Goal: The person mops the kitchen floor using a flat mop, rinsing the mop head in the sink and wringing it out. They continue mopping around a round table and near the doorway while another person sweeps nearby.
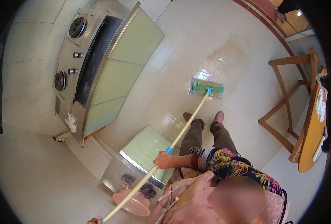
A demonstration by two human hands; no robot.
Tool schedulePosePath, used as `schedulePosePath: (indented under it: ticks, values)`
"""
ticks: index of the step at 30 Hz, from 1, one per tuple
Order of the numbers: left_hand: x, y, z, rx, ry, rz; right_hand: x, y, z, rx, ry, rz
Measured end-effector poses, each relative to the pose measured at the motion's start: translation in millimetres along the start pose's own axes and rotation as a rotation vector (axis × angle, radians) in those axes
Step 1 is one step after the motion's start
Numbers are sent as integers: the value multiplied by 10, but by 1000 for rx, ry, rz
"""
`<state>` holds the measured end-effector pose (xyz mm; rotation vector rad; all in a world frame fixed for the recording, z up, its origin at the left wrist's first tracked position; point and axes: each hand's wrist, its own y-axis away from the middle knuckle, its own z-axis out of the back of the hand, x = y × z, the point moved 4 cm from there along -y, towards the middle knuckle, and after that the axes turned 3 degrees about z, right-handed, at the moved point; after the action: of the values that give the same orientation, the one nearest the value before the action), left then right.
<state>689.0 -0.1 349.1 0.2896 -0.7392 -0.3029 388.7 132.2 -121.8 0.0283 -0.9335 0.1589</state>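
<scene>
A flat mop head (216,89), green and tan, lies on the wet, shiny floor ahead of my feet. Its long cream pole (188,125), with blue fittings, slants down toward the lower left. My right hand (163,160) is closed round the middle of the pole, just below a blue collar (169,150); that arm reaches across my body in a floral sleeve. At the pole's upper end my left hand (94,221) is wrapped round it, mostly cut off by the lower edge of the picture.
To the left stands a steel gas stove (70,76) above pale green cabinets (116,71). A pink basin (132,203) and scouring pads (127,178) sit by a low counter (115,170) at lower left. Right, a wooden folding table (310,130) rests on its side. A brown puddle (229,52) lies beyond the mop.
</scene>
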Motion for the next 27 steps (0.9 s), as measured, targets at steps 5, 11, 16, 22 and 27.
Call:
schedulePosePath:
  ticks: [5,11,16,22,27]
  values:
    - [-469,-207,223,-22,62,8,-215,140,-162,-5,-42,-95]
    - [-2087,-749,-605,-14,220,-197,-1738,1117,188,87,174,-379]
    - [-2761,-709,-876,4,287,-300,-2289,1627,611,18,243,-402]
    - [-1260,-365,-630,-74,267,-87,-1037,689,-21,235,171,-256]
    - [-54,3,-49,25,160,74,-26,-201,-297,132,-78,50]
